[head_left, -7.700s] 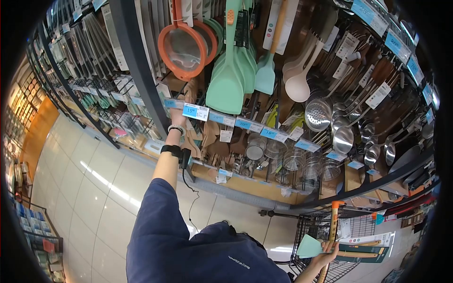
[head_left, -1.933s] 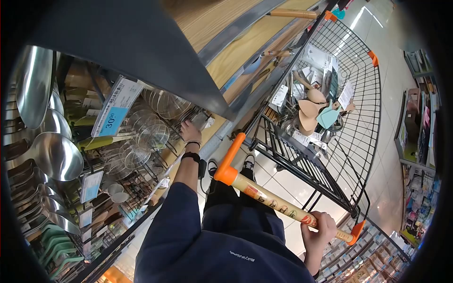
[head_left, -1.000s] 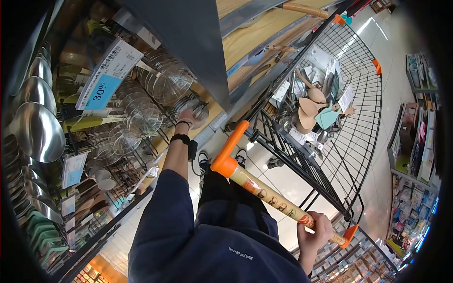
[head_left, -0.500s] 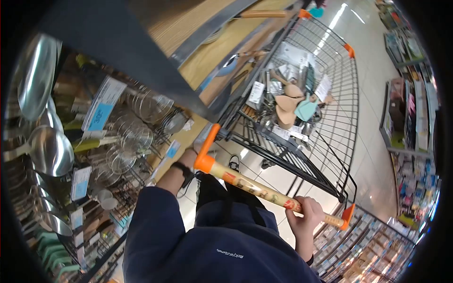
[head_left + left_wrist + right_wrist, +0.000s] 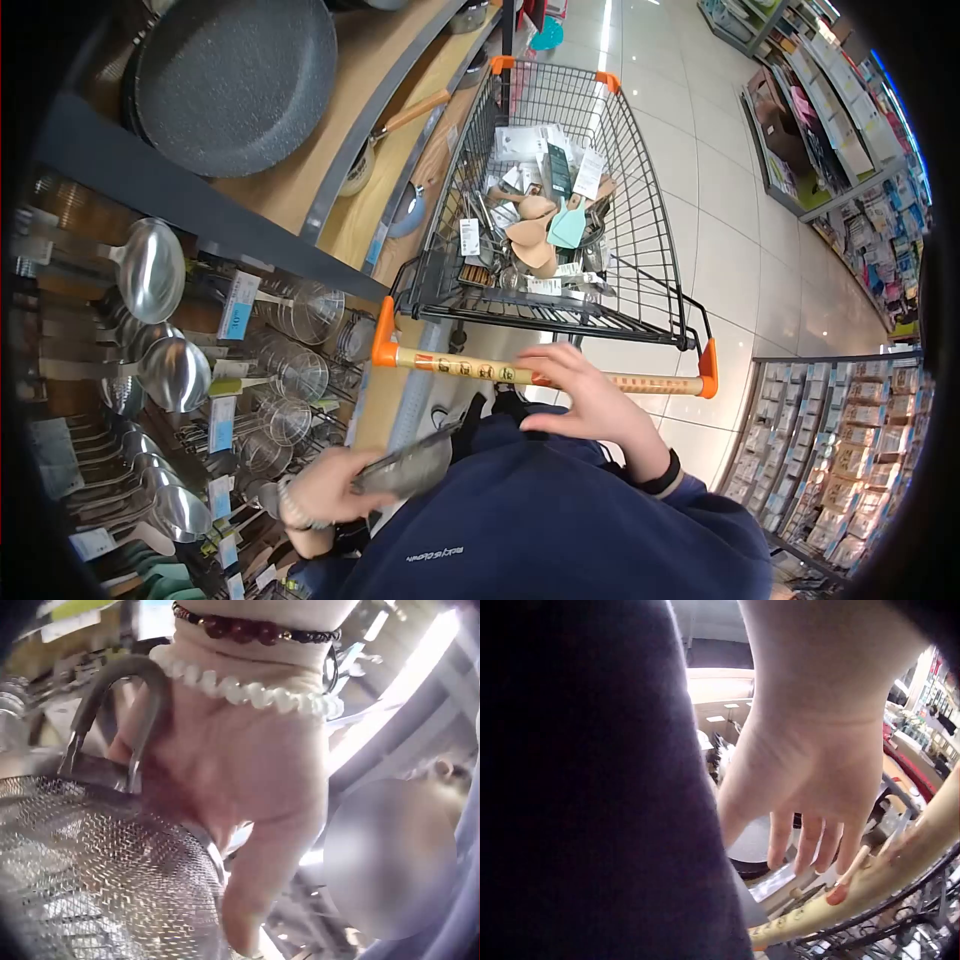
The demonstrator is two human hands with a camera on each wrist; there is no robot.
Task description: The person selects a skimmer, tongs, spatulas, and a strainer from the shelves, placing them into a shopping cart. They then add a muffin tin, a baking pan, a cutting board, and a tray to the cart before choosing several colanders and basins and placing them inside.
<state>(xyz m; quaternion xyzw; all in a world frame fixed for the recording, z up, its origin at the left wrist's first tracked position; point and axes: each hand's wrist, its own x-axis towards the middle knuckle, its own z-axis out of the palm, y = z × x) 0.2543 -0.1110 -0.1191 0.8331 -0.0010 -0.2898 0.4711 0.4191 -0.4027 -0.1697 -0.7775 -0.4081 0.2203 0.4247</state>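
My left hand (image 5: 335, 490) holds a metal mesh strainer (image 5: 408, 468) by its edge, in front of the navy top. The left wrist view shows the fine mesh (image 5: 97, 870) up close, a grey loop (image 5: 124, 697) on its rim, and my thumb along the edge. Over the cart's handlebar (image 5: 460, 367), my right hand (image 5: 590, 400) has its fingers spread and extended; in the right wrist view the fingers reach down beside the bar, not wrapped round it. Inside the shopping cart (image 5: 650, 215) lie a mint spatula (image 5: 568, 226), beige wooden-looking utensils (image 5: 530, 235) and several tagged packages.
On the left, racks hold steel ladles (image 5: 172, 372) and wire strainers (image 5: 300, 372) with price tags (image 5: 238, 305). A dark frying pan (image 5: 235, 85) sits on the shelf above. Tiled floor (image 5: 690, 120) runs along the cart's right, with other display racks (image 5: 840, 450) beyond.
My left hand has come away from the low rack and now holds the strainer near my body. The right hand has let go of the handlebar. The view has swung toward the cart.
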